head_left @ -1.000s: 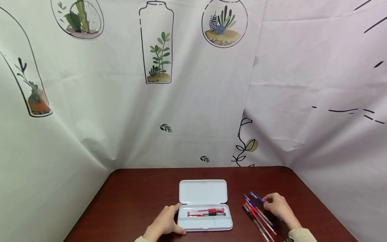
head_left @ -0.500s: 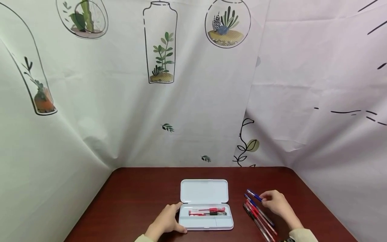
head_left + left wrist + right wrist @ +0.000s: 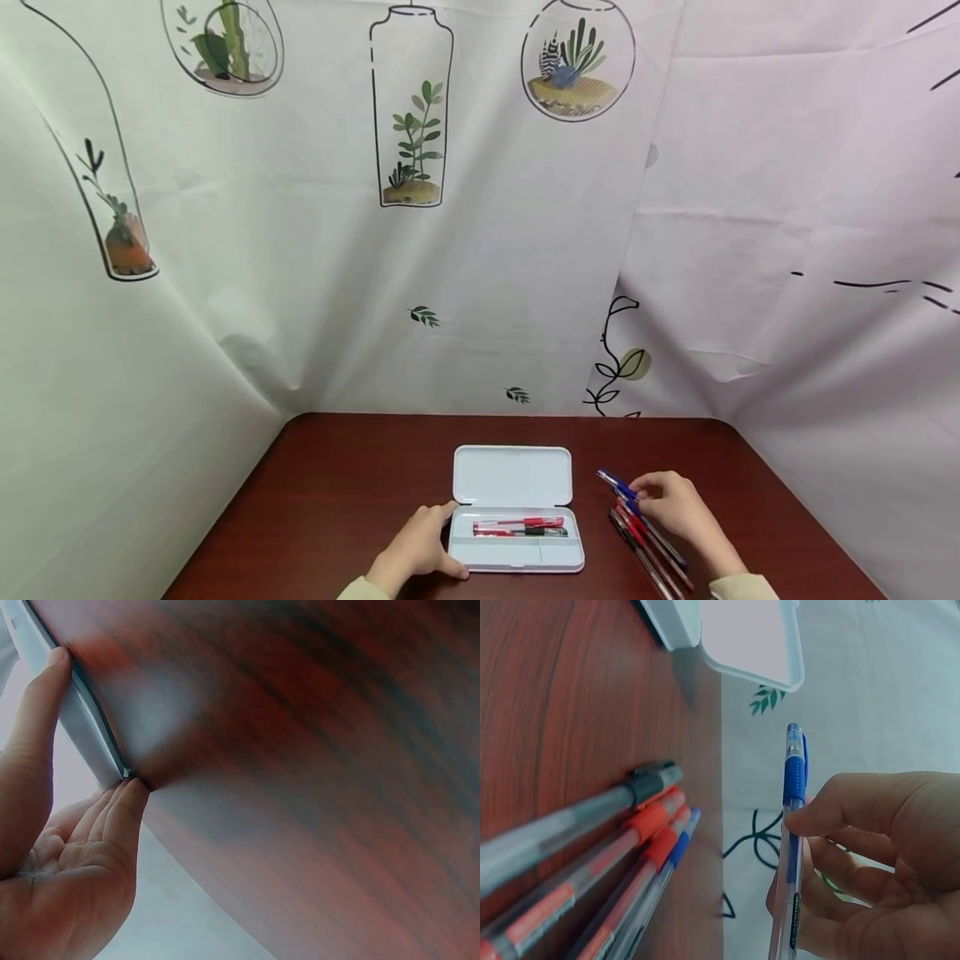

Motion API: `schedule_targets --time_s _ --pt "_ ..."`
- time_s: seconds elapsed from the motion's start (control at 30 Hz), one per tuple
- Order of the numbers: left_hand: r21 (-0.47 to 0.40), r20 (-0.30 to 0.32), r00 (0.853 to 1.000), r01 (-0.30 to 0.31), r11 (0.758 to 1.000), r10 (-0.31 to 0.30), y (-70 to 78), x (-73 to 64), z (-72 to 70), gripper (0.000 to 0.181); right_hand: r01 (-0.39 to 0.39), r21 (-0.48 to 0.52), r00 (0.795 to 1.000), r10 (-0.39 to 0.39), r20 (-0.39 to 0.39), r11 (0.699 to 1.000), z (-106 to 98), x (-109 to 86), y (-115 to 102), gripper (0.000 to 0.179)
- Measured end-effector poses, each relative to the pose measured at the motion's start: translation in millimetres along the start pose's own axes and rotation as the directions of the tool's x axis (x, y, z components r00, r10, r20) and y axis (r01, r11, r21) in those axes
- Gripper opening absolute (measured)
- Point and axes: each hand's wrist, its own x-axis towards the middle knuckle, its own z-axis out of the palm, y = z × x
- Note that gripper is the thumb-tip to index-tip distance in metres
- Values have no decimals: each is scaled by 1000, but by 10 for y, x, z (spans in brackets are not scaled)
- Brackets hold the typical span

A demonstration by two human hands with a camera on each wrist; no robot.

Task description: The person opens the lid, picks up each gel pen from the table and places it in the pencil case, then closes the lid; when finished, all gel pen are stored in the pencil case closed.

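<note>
A white pencil case (image 3: pixel 517 553) lies with its lid raised on the table, holding red and black pens (image 3: pixel 525 527) in its long compartment. My left hand (image 3: pixel 417 542) grips the case's left end, thumb at the front corner and fingers at the back; the left wrist view shows the thumb (image 3: pixel 56 675) against the edge. My right hand (image 3: pixel 675 504) pinches a blue-capped gel pen (image 3: pixel 794 780) between thumb and fingers, cap end pointing away from the hand. In the head view this pen is above the loose pens on the table.
Several loose pens lie right of the case, including a black-capped pen (image 3: pixel 656 780), red-capped pens (image 3: pixel 656 817) and another blue-capped pen (image 3: pixel 684 840). The dark red wooden table (image 3: pixel 360 475) is enclosed by a white printed cloth (image 3: pixel 495 250) at the back and sides.
My right hand has lifted the blue pen and carried it left, over the other pens, towards the case. The left hand keeps its hold; the head view has shifted slightly.
</note>
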Motion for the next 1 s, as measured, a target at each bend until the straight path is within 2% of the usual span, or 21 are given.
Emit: schedule_targets --time_s 0.17,0.43,0.63,1.0 --pt "4 7 1000 19 1000 -19 23 11 -17 92 47 18 999 -47 3 999 52 5 -71 20" --pt "24 6 1000 23 999 -24 64 15 -27 89 83 45 996 -85 31 996 131 22 -199 20" --pt "16 19 998 54 998 -54 88 22 -25 92 93 36 994 -95 55 995 195 36 -257 19" --pt "1 15 998 62 998 -62 100 -9 -24 90 167 50 977 -172 126 985 406 66 -360 19"
